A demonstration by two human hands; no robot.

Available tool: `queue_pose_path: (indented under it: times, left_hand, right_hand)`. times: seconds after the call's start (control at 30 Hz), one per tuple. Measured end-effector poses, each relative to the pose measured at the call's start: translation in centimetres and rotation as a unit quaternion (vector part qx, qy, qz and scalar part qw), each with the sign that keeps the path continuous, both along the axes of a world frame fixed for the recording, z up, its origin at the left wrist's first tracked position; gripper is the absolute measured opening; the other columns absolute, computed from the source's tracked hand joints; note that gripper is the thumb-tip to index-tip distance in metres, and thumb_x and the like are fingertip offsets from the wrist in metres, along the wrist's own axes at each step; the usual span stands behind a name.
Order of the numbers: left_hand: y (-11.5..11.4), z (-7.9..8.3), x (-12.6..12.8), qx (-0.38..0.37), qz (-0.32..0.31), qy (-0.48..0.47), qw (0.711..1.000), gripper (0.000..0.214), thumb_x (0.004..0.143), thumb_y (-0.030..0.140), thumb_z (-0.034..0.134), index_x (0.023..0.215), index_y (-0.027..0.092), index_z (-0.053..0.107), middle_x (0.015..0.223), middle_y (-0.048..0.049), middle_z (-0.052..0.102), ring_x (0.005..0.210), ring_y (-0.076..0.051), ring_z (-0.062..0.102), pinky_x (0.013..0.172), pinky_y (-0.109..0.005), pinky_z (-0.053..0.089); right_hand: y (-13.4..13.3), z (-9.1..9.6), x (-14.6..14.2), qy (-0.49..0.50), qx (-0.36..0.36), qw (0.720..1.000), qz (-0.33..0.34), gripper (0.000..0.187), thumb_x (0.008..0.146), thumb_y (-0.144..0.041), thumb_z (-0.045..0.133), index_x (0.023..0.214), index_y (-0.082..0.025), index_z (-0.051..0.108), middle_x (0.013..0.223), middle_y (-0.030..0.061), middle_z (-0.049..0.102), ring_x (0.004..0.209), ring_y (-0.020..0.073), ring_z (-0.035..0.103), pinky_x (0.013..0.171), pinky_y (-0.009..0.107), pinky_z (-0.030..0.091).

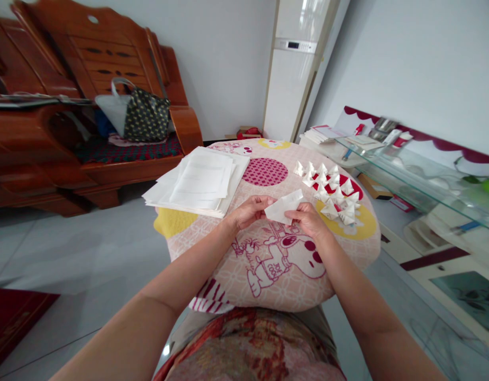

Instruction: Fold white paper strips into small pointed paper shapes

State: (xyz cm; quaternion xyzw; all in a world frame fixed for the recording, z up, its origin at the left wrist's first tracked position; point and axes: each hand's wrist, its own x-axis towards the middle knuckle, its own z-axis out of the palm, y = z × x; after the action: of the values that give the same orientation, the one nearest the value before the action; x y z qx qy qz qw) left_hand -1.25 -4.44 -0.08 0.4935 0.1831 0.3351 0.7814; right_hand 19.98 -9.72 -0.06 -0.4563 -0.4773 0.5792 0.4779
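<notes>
A folded white paper (pixel 284 207) is held over the patterned tablecloth (pixel 276 296). Its left corner is pinched between thumb and fingers of the left hand (pixel 250 210); its right end is clasped by the right hand (pixel 307 218), the thumb laid across the near face. Folded pieces (pixel 346 187) are grouped to the right, a stack of sheets (pixel 200 177) to the left

Paper (pixel 283 208): white, folded, above the counter (pixel 276 296)
Left hand (pixel 248 211): fingers pinching the paper's 9 o'clock corner
Right hand (pixel 310 219): fingers gripping its 4 o'clock side
Sheets (pixel 200 177): stacked at the counter's 10 o'clock
Folded pieces (pixel 329 208): clustered at 2 o'clock
Bench (pixel 105 42): beyond, at 10 o'clock, bag (pixel 147 114) on its seat (pixel 137 153)
</notes>
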Motion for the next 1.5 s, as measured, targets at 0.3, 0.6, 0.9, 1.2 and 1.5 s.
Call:
queue_pose_path:
  times: [0.3, 0.6, 0.9, 1.2, 1.5]
  left_hand:
    - [0.1, 0.1, 0.1, -0.004, -0.026, -0.021, 0.999, 0.044, 0.071, 0.045, 0.09, 0.092, 0.01, 0.074, 0.08, -0.0062, 0.073, 0.071, -0.016, 0.068, 0.067, -0.027, 0.061]
    - [0.1, 0.5, -0.1, 0.059, 0.073, 0.072, 0.993, 0.031, 0.072, 0.037, 0.083, 0.089, 0.012, 0.076, 0.083, -0.0065, 0.074, 0.069, -0.013, 0.066, 0.061, -0.021, 0.053]
    - [0.4, 0.6, -0.3, 0.041, 0.187, 0.116, 0.975, 0.039, 0.084, 0.048, 0.075, 0.07, 0.012, 0.068, 0.059, -0.0012, 0.063, 0.044, -0.007, 0.052, 0.043, -0.019, 0.036]
    - [0.2, 0.4, 0.2, -0.049, 0.066, 0.025, 0.996, 0.04, 0.084, 0.042, 0.082, 0.068, 0.011, 0.063, 0.06, -0.003, 0.067, 0.049, -0.008, 0.059, 0.047, -0.017, 0.045]
    - [0.0, 0.7, 0.2, -0.06, 0.056, 0.015, 0.996, 0.036, 0.086, 0.039, 0.081, 0.073, 0.01, 0.065, 0.065, -0.0022, 0.069, 0.051, -0.007, 0.061, 0.047, -0.015, 0.045]
  right_hand:
    - [0.2, -0.2, 0.2, -0.009, 0.005, 1.0, -0.007, 0.031, 0.058, -0.037, 0.089, 0.075, -0.014, 0.076, 0.069, 0.008, 0.076, 0.05, 0.0155, 0.062, 0.046, 0.028, 0.054]
    - [0.4, -0.4, 0.0, -0.106, 0.081, 0.987, -0.095, 0.026, 0.064, -0.042, 0.083, 0.066, -0.017, 0.073, 0.06, 0.0046, 0.07, 0.047, 0.0156, 0.057, 0.044, 0.027, 0.044]
    - [0.7, -1.6, -0.5, -0.479, 0.442, 0.718, -0.245, 0.03, 0.093, -0.025, 0.053, 0.063, -0.021, 0.058, 0.061, 0.0034, 0.058, 0.06, 0.0163, 0.05, 0.059, 0.029, 0.04]
    - [0.0, -2.0, -1.1, -0.591, 0.51, 0.598, -0.181, 0.022, 0.087, -0.008, 0.051, 0.08, -0.018, 0.068, 0.076, 0.0076, 0.059, 0.074, 0.021, 0.053, 0.065, 0.031, 0.039]
    - [0.2, -2.1, -1.3, -0.57, 0.519, 0.605, -0.202, 0.025, 0.089, -0.009, 0.048, 0.083, -0.018, 0.07, 0.076, 0.0088, 0.063, 0.073, 0.0214, 0.056, 0.067, 0.031, 0.043]
